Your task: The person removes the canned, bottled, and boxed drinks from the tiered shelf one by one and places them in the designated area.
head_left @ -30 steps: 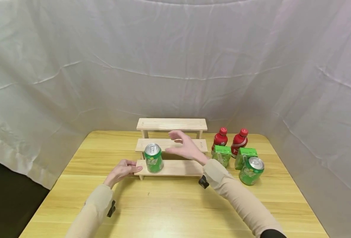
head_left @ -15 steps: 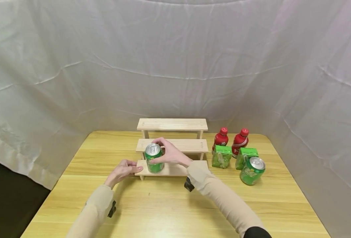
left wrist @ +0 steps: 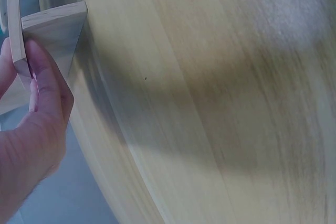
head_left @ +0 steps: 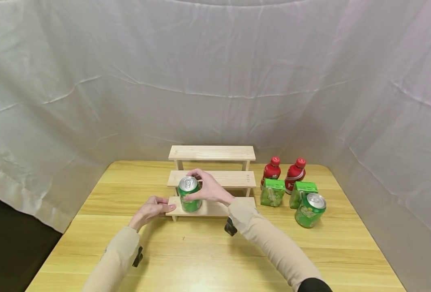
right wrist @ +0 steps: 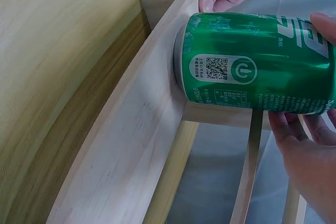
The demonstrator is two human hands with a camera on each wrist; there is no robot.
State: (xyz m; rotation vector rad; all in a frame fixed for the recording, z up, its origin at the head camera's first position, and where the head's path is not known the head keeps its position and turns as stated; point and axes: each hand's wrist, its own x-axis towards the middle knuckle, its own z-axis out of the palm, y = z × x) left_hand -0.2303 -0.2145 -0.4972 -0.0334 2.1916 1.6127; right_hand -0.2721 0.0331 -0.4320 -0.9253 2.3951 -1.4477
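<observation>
A green soda can (head_left: pixel 189 198) stands upright near the left end of the lowest step of a three-step wooden rack (head_left: pixel 222 207). My right hand (head_left: pixel 211 188) grips this can around its upper part, thumb in front and fingers behind. In the right wrist view the can (right wrist: pixel 252 64) has its base against the board, with the right hand's fingers (right wrist: pixel 299 129) curled round its top end. My left hand (head_left: pixel 153 209) pinches the left end of the lowest step. The left wrist view shows that hand (left wrist: pixel 42 103) with thumb and fingers on either side of the board (left wrist: pixel 17 24).
Right of the rack stand two red bottles (head_left: pixel 271 170) at the back. Two green drink cartons (head_left: pixel 272 192) stand before them, and a second green can (head_left: pixel 310 211) is in front of the right carton. A pale curtain (head_left: pixel 215 81) encloses the wooden table (head_left: pixel 200 251).
My right hand has moved left from over the rack's middle to the can and taken hold of it. The left hand keeps its grip on the step.
</observation>
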